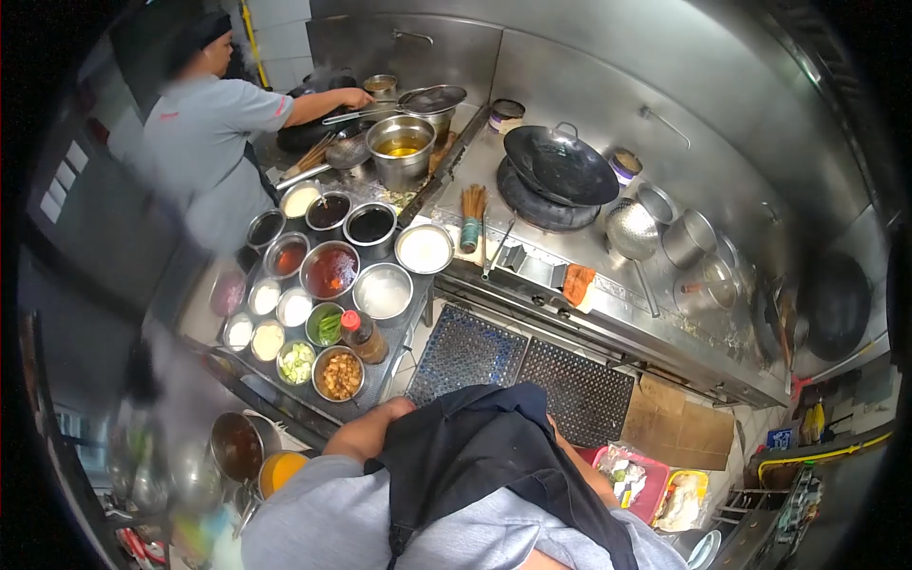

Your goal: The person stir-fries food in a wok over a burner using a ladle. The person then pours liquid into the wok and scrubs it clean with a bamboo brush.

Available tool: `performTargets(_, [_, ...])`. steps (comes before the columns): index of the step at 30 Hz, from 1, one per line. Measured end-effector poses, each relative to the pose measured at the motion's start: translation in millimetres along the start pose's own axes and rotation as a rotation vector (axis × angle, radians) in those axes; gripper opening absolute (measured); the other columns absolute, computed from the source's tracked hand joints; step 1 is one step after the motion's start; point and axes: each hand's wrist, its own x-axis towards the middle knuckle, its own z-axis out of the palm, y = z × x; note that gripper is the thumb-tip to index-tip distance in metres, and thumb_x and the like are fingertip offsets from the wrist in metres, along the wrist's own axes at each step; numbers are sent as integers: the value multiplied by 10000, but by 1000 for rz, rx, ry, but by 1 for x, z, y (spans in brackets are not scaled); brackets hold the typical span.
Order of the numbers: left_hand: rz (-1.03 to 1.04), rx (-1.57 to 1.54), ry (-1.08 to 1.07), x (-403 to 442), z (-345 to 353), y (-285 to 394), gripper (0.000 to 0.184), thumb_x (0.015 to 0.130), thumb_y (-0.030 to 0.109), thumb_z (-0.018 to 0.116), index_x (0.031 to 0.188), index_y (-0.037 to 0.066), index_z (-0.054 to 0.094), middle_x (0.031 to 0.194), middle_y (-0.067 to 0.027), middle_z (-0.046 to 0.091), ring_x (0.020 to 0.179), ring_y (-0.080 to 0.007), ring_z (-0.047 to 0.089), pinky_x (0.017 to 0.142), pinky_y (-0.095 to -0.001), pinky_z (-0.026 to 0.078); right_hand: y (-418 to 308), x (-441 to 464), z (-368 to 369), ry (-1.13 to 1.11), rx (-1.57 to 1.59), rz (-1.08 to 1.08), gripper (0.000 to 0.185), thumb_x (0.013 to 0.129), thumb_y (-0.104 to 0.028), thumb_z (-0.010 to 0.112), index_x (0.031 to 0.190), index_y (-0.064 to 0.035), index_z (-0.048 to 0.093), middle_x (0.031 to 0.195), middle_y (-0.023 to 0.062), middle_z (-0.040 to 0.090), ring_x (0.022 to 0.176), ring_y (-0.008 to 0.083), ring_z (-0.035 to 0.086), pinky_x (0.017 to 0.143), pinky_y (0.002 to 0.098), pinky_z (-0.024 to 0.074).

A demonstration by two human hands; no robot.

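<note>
A black apron (475, 446) bunches up over the grey shirt at the bottom centre. My left hand (398, 408) shows only in part at its left edge, beside the counter corner; the cloth hides its fingers. On the other side my right forearm (587, 472) runs up along the apron, and the hand at its end is hidden behind the cloth. Nearest to my left hand are a steel bowl of browned cubes (338, 373) and a red-capped bottle of brown liquid (364, 337).
Bowls of sauces (331, 270) cover the left counter (385, 375). A co-worker (204, 133) holds a strainer near a pot (401, 152). An empty wok (560, 166) sits on the stove. Rubber mats (579, 389), cardboard (679, 423) and a red bin (655, 484) are on the floor.
</note>
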Motion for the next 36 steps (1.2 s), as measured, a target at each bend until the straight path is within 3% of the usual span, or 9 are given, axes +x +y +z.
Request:
performTargets(5, [116, 168, -56, 6, 1, -11, 487, 833, 493, 600, 1041, 65, 705, 988, -154, 715, 905, -275, 672, 855, -396, 495, 45, 21, 41, -14, -21, 48, 443, 924, -383, 528, 1087, -2, 684, 1089, 235, 683, 1039, 368, 655, 899, 394, 491])
performTargets(10, [-102, -189, -89, -13, -6, -2, 417, 836, 415, 626, 1038, 63, 726, 1015, -124, 730, 896, -226, 684, 799, -385, 515, 70, 19, 60, 42, 50, 93, 439, 921, -375, 528, 1084, 2, 685, 1083, 243, 682, 1024, 385, 658, 897, 403, 493])
performTargets(12, [108, -226, 8, 29, 27, -64, 414, 837, 392, 639, 1044, 43, 719, 1011, -117, 732, 882, -195, 664, 804, -382, 511, 47, -14, 26, -22, -152, 35, 385, 899, -327, 539, 1063, -18, 700, 1090, 235, 681, 974, 382, 670, 906, 420, 493])
performTargets(14, [45, -297, -22, 31, 36, -80, 421, 845, 399, 626, 1054, 44, 715, 1020, -132, 727, 897, -214, 669, 814, -384, 509, 20, -39, 7, -223, 13, 158, 310, 857, -270, 564, 1032, -79, 734, 997, 140, 717, 892, 302, 693, 663, 417, 580])
performTargets(16, [-164, -511, 8, 39, 29, -80, 434, 860, 411, 599, 1072, 47, 707, 1039, -164, 718, 928, -251, 679, 835, -388, 503, 43, -12, 25, -346, -400, -149, 344, 829, -316, 601, 1051, -91, 737, 1013, 133, 716, 899, 282, 692, 657, 402, 580])
performTargets(19, [-121, -350, -56, 35, 20, -75, 436, 863, 412, 593, 1075, 48, 705, 1048, -167, 715, 937, -260, 678, 841, -390, 502, 1, -41, 5, -336, -147, 191, 404, 785, -379, 652, 1053, -90, 738, 1064, 153, 711, 955, 270, 690, 799, 386, 550])
performTargets(26, [-38, -191, -119, 31, 10, -62, 441, 869, 416, 580, 1083, 51, 702, 1068, -175, 708, 959, -282, 676, 853, -397, 499, -3, -44, 5, -193, -59, 138, 453, 771, -415, 657, 1029, -51, 732, 1069, 156, 713, 954, 299, 694, 816, 387, 532])
performTargets(32, [-81, -219, -80, 11, 14, -34, 445, 874, 419, 568, 1090, 53, 699, 1086, -182, 702, 978, -300, 675, 864, -402, 497, 11, -30, 11, -248, -349, -41, 523, 811, -500, 586, 1031, -45, 718, 1106, 202, 687, 1008, 326, 676, 859, 402, 514])
performTargets(36, [-43, -222, -47, 16, 24, -47, 441, 889, 422, 552, 1087, 58, 703, 1113, -177, 696, 1008, -329, 666, 875, -412, 496, 36, -15, 36, -155, -47, 131, 485, 759, -433, 676, 1037, -39, 721, 1107, 171, 704, 1022, 283, 682, 859, 363, 509])
